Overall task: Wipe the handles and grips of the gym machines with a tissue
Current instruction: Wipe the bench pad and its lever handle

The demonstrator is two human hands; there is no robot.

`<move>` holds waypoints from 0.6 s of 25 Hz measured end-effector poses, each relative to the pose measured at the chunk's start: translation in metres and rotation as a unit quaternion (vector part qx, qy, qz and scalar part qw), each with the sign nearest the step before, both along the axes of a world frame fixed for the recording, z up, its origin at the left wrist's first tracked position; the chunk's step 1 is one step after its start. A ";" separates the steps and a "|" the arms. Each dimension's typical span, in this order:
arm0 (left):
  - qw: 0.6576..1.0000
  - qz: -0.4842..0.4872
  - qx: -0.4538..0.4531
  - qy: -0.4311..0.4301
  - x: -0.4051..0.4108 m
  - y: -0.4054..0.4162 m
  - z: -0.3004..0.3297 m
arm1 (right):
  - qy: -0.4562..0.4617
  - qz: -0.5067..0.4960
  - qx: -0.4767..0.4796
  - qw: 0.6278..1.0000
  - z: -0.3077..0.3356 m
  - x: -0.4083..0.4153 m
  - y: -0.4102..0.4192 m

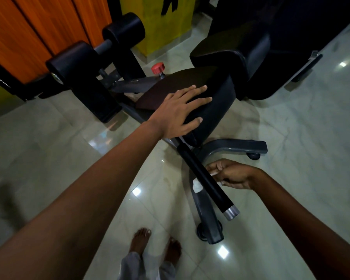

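Tissue point(197, 185) shows as a small white wad at about five o'clock of the view, pressed to the near side of the black handle bar point(205, 178) that juts from under the bench seat point(208, 91) toward its silver end cap point(231, 213). The right hand point(230, 174) reaches in from three o'clock with fingers curled shut around the bar, pinching the tissue against it; a white edge shows between the fingers. The left hand point(182, 112) lies flat, fingers spread, on the seat pad at twelve o'clock of the bar, bracing. Likely trouble: so small a wad could slip out of the pinch during a stroke and drop to the glossy tile floor point(69, 158), or tear on the grip. Bare feet point(156, 245) stand near the wheeled base leg point(208, 215), and the bench might roll if leaned on hard.
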State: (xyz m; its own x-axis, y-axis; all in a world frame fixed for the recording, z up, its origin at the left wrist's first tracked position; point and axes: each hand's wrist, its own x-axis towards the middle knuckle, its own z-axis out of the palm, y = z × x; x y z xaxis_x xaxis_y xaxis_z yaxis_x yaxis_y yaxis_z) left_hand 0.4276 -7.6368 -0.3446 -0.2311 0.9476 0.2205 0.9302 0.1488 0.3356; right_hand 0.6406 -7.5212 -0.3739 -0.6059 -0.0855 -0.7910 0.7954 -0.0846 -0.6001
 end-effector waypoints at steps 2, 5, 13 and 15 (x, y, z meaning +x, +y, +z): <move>1.000 -0.001 -0.002 0.000 0.001 0.000 0.000 | 0.021 0.005 0.128 0.992 0.006 -0.006 -0.002; 1.000 0.001 -0.002 0.002 0.002 0.000 0.001 | 0.125 -0.139 0.359 0.915 0.015 -0.017 -0.024; 1.000 0.000 -0.007 -0.003 0.003 0.000 0.003 | 0.371 0.088 0.557 0.738 0.018 0.023 -0.055; 1.000 0.001 -0.004 -0.003 0.001 0.000 0.003 | 0.356 0.060 0.554 0.750 0.015 0.011 -0.057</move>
State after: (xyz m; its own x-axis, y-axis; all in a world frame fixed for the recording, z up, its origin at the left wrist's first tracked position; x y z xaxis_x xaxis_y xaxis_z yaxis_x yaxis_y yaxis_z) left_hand 0.4289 -7.6372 -0.3418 -0.2339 0.9490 0.2116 0.9280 0.1530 0.3397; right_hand 0.6521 -7.5778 -0.3590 -0.9489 0.2981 0.1036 0.2021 0.8263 -0.5258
